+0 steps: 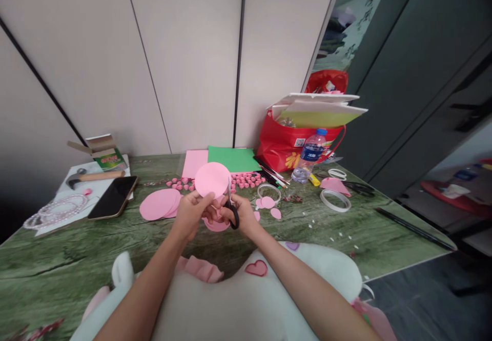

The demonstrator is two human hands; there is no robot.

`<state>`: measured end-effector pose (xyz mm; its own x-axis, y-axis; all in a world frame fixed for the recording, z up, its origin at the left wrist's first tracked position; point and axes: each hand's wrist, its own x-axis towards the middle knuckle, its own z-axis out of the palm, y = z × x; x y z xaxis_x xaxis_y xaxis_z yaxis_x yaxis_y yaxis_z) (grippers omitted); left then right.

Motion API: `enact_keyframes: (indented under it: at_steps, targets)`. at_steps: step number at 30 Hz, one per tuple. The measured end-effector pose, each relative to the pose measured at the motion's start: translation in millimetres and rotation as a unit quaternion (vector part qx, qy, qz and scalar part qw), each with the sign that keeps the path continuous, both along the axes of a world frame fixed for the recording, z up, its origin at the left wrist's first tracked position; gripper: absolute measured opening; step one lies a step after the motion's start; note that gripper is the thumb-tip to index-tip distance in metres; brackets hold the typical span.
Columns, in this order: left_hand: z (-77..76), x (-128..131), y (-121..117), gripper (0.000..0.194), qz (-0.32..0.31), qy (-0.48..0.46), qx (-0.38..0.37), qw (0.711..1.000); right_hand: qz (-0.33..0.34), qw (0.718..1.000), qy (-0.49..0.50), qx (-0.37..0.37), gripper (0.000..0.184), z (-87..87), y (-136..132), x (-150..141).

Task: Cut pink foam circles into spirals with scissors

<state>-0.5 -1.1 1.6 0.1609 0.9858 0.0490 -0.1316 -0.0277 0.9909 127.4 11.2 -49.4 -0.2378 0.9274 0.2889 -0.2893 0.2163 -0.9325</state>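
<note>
My left hand (194, 210) pinches a pink paper circle (212, 179) by its lower edge and holds it upright above the table. My right hand (243, 214) grips black-handled scissors (231, 208), whose blades point up along the circle's right edge. More pink circles (159, 203) lie stacked on the table to the left of my hands, and another pink piece (216, 224) lies under them. Small pink cut-outs (268, 202) lie to the right.
A phone (113, 197), a hammer (90, 177) and beads (57, 208) are at the left. Pink and green sheets (230, 159), small pink hearts (248, 179), tape rolls (335, 200), a water bottle (309, 155) and a red bag (286, 143) are further back. A plush toy (238, 300) rests under my arms.
</note>
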Motion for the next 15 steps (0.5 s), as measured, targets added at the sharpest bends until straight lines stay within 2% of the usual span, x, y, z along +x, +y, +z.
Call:
enact_keyframes:
  at_steps: [7, 15]
  targets:
    - [-2.2, -0.3, 1.9, 0.025, 0.049, 0.019, 0.0, 0.999, 0.018, 1.0, -0.019, 0.0, 0.03, -1.4, -1.6, -1.5]
    - [-1.6, 0.3, 2.2, 0.026, 0.049, 0.046, -0.012, 0.998, 0.007, 1.0, 0.004, -0.006, 0.037, 10.0, -2.5, 2.3]
